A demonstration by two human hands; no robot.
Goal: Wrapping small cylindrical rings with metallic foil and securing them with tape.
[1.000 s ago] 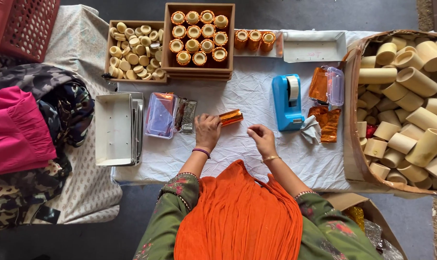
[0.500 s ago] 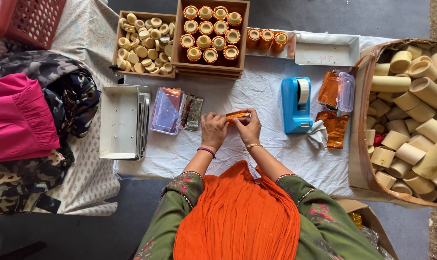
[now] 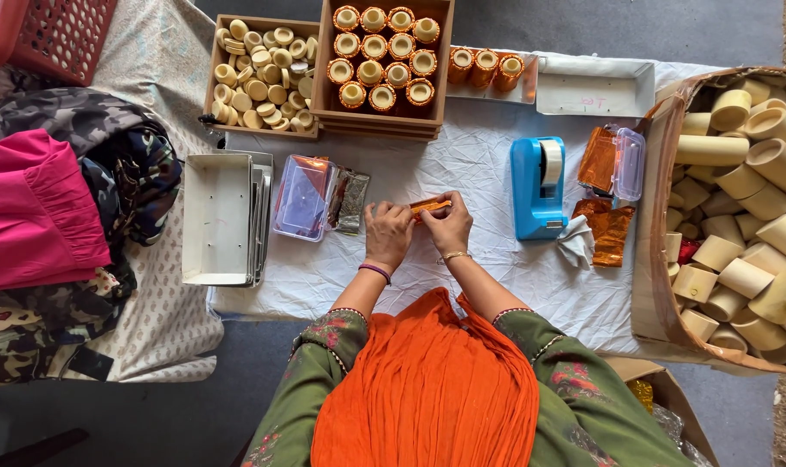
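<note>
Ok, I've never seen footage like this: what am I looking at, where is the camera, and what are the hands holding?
There is no machine here. A person works with bare hands, and the one camera sits on their head, looking straight down. The left hand and right hand meet over a white cloth, holding between them a small orange foil-wrapped piece. Around them lie a blue tape dispenser, loose orange foil sheets, a clear plastic box and a white tray. At the far edge, one wooden box holds pale round caps, another holds foil-wrapped cups. A big carton of pale tubes stands on the right.
</note>
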